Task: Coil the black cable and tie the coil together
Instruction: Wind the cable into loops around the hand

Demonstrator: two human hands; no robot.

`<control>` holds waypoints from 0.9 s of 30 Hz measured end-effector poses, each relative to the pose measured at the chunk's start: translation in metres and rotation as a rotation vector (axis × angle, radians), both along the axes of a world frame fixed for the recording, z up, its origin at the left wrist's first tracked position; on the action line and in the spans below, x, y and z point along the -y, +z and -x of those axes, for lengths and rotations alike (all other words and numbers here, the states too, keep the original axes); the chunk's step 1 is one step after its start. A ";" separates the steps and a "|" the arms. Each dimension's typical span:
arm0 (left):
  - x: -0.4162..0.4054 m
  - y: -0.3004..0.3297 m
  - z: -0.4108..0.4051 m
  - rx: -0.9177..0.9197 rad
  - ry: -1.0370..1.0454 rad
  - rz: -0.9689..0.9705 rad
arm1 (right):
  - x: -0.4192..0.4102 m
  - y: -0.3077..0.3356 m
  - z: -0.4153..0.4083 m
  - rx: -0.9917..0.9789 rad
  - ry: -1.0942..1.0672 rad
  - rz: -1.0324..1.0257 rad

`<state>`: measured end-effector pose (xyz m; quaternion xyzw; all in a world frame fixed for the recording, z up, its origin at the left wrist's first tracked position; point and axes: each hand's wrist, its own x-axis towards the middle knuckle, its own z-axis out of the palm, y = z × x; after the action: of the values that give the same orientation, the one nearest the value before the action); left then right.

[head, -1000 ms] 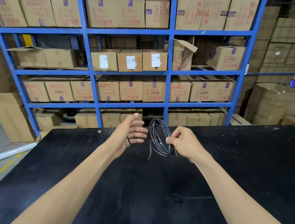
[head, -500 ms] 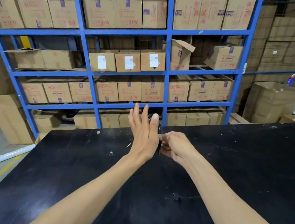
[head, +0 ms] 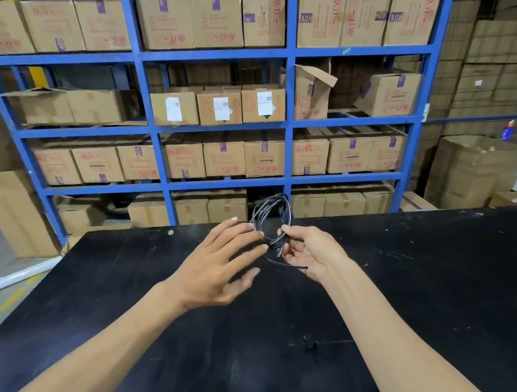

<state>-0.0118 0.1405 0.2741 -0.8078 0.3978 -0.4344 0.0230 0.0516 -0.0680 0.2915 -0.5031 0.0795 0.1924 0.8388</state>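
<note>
The black cable [head: 273, 213] is wound into a small upright coil held above the far edge of the black table [head: 437, 287]. My right hand [head: 307, 251] pinches the coil's lower right side between thumb and fingers, and a loose end trails across its palm. My left hand [head: 222, 267] is beside the coil on the left with fingers spread, and its fingertips touch the coil's lower left strands without gripping them.
A small black tie-like piece [head: 309, 342] lies on the table between my forearms. Blue racks [head: 291, 107] full of cardboard boxes stand behind the table. A white tube [head: 24, 272] lies on the floor at the left.
My left hand, which was raised flat in front of the coil, has dropped back and to the left, uncovering the coil. The right hand kept its hold on the coil.
</note>
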 end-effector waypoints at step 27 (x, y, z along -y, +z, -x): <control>0.030 0.016 -0.007 -0.340 0.254 0.383 | -0.018 0.013 0.006 0.072 -0.115 0.132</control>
<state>-0.0050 0.1106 0.2905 -0.9022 0.2022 -0.3534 -0.1426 0.0459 -0.0500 0.3046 -0.5585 0.0906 0.1202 0.8157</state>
